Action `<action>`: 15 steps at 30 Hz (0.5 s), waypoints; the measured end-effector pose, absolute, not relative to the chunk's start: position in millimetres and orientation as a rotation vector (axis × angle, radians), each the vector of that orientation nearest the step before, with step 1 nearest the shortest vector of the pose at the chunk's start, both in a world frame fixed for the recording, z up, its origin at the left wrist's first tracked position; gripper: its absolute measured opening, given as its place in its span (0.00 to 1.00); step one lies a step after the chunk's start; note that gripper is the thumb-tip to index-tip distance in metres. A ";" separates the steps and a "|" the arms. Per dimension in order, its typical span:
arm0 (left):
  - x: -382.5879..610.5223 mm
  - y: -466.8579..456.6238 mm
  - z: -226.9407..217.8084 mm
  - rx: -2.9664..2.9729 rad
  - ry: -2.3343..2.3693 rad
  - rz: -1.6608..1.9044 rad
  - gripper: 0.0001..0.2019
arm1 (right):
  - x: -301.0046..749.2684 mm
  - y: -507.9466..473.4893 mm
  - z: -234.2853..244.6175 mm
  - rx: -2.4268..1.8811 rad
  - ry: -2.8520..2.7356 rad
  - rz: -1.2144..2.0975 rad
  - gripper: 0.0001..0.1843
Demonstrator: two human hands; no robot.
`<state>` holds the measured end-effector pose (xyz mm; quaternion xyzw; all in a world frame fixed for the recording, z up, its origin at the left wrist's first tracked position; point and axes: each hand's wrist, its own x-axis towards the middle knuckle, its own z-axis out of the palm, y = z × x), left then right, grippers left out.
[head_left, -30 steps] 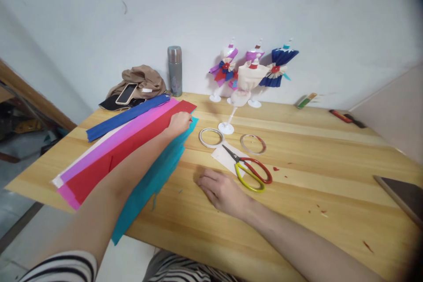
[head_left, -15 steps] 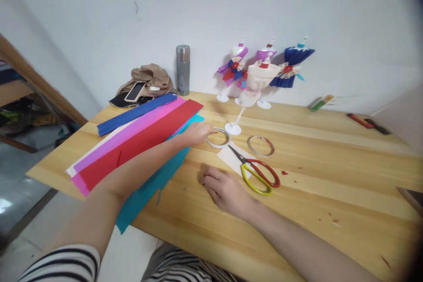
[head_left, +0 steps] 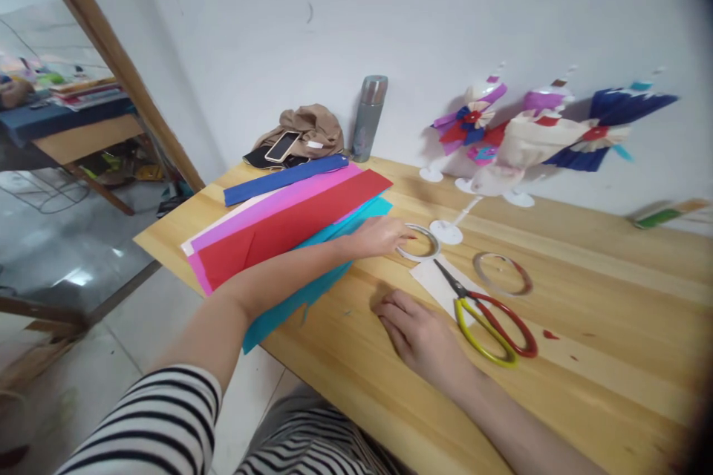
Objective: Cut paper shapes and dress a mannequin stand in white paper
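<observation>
My left hand [head_left: 379, 236] reaches across the table with its fingertips closed at the left rim of a white tape roll [head_left: 428, 258]. A tiny red bit shows at those fingertips; whether it is held is unclear. My right hand [head_left: 420, 330] rests on the wood, fingers curled together, nothing seen in them. Beside it lie scissors [head_left: 471, 295] with one yellow and one red handle, partly over a white paper piece [head_left: 437, 286]. A second tape roll [head_left: 502, 273] lies farther right. Under my left forearm are red crepe paper [head_left: 295, 219] and turquoise crepe paper [head_left: 328, 278].
A blue folded strip [head_left: 284, 182] and pink paper [head_left: 339, 179] lie behind. Along the wall stand a grey flask [head_left: 369, 119], a brown cloth [head_left: 317, 130] with a phone [head_left: 283, 147], and several small dress stands, one with a cream dress [head_left: 535, 141]. Red scraps [head_left: 550, 335] lie at right.
The view has turned left, so the table's things appear farther right and a doorway side shows more. Both hands stay in nearly the same places beside the tape roll and the scissors.
</observation>
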<state>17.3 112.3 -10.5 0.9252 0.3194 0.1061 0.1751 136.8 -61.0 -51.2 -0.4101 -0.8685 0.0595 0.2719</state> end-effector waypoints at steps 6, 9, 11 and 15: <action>6.9 116.2 -5.9 2.597 1.019 0.314 0.17 | 134.7 -61.5 -48.4 -1.125 -2.338 0.125 0.15; 3.1 115.6 -8.1 2.581 1.009 0.313 0.20 | 134.3 -60.8 -49.2 -1.114 -2.335 0.114 0.15; 3.1 114.0 -11.8 2.572 0.999 0.325 0.19 | 134.0 -60.4 -50.0 -1.115 -2.333 0.120 0.15; 6.3 112.3 -16.7 2.555 1.028 0.377 0.14 | 133.3 -59.8 -50.2 -1.117 -2.331 0.112 0.15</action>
